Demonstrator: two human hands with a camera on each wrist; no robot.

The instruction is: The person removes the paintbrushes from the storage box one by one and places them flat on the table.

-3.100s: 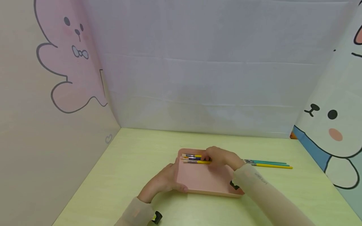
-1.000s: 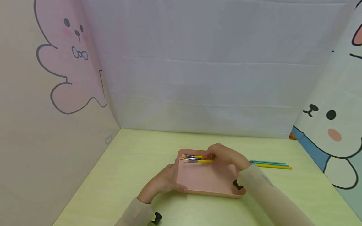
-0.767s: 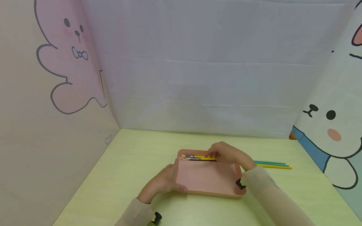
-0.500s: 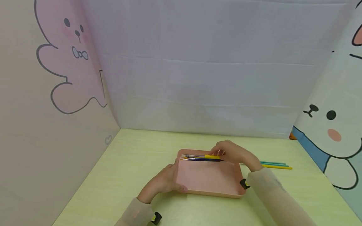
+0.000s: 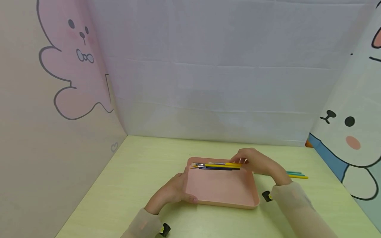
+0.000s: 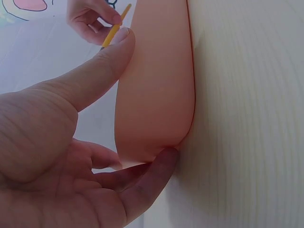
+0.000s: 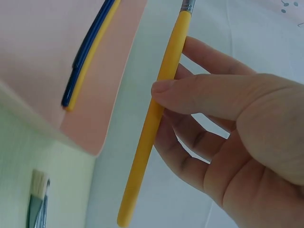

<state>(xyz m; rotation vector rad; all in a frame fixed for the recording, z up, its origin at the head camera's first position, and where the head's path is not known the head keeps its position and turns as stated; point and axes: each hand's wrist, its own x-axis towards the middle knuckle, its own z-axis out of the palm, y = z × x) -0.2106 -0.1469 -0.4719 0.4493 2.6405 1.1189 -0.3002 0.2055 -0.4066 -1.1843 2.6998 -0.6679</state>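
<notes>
My left hand (image 5: pixel 175 188) holds the pink tray (image 5: pixel 220 190) at its near left corner, thumb on the front wall and fingers at the left end. Above the tray's far right part, my right hand (image 5: pixel 256 162) pinches a yellow-handled paintbrush (image 7: pixel 142 147) between thumb and fingers. Its bristles point left over the tray in the head view; the right wrist view cuts them off. Along the tray's back wall lie several paintbrushes (image 5: pixel 214 168) with yellow and dark blue handles. In the left wrist view, the left hand (image 6: pixel 42 128) touches the tray's rounded corner.
On the table right of the tray lie more paintbrushes (image 5: pixel 297 176), teal and yellow handled, partly behind the right arm; their bristle ends (image 7: pixel 39 183) show in the right wrist view. A pale wooden table (image 5: pixel 154 152) carries everything, with printed cloth walls around it.
My right hand has lifted and moved right with the yellow paintbrush, uncovering the handle ends of the brushes in the tray. The left hand has stayed on the tray.
</notes>
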